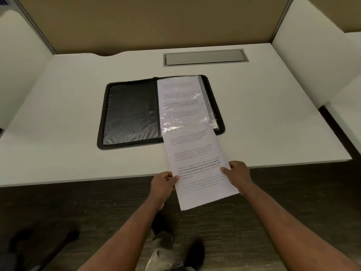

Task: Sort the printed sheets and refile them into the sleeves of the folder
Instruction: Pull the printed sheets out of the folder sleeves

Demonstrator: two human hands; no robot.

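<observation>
A black zip folder (129,112) lies open on the white desk (68,106). Its left side shows an empty dark sleeve. On its right side a clear sleeve (179,102) holds a printed sheet. A second printed sheet (197,167) sticks out of the sleeve's near end and reaches past the desk's front edge. My left hand (163,182) pinches the sheet's left edge. On the opposite edge my right hand (237,172) grips it, thumb on top. How far the upper end sits inside the sleeve is hard to tell under the glare.
A grey cable hatch (205,57) is set into the desk behind the folder. Beige partition panels (146,22) wall in the back, with white side panels left and right. Dark carpet (78,208) lies below the front edge, with shoes (164,249) visible.
</observation>
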